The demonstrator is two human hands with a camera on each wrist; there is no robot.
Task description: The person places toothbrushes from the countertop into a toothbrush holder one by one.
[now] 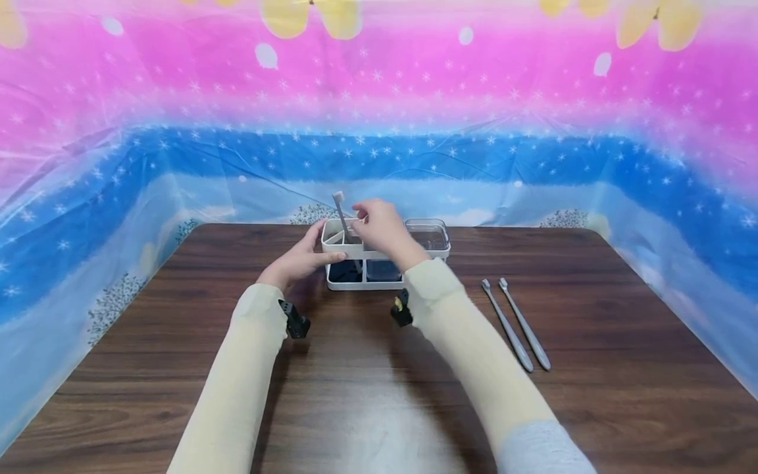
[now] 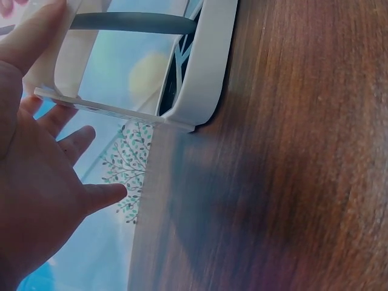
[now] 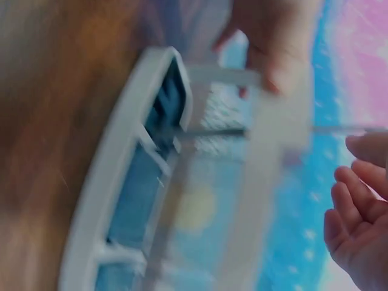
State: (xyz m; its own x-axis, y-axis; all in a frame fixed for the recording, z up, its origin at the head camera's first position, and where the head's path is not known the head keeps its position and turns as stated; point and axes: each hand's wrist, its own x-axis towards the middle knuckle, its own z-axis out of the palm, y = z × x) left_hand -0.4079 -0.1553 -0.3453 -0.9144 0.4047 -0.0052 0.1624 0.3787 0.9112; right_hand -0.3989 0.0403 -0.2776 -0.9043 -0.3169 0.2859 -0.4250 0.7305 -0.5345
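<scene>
A white two-tier toothbrush holder (image 1: 355,286) stands at the table's far edge. My left hand (image 1: 296,260) grips the left end of its upper rack, thumb in front and fingers behind. One grey toothbrush (image 1: 340,207) stands slightly tilted in a left compartment, head up. In the left wrist view, its handle (image 2: 133,22) reaches down to the lower tray (image 2: 206,73). Just right of that toothbrush is my right hand (image 1: 383,227), its fingers loosely bent. In the right wrist view, a small gap shows between the thumb (image 3: 367,149) and the brush stem; that view is blurred.
Two more grey toothbrushes (image 1: 508,326) (image 1: 526,326) lie side by side on the brown wooden table (image 1: 622,329), right of my right forearm. A clear cup-like insert (image 1: 426,227) sits at the holder's right end. Behind the table hangs a patterned cloth (image 1: 414,158).
</scene>
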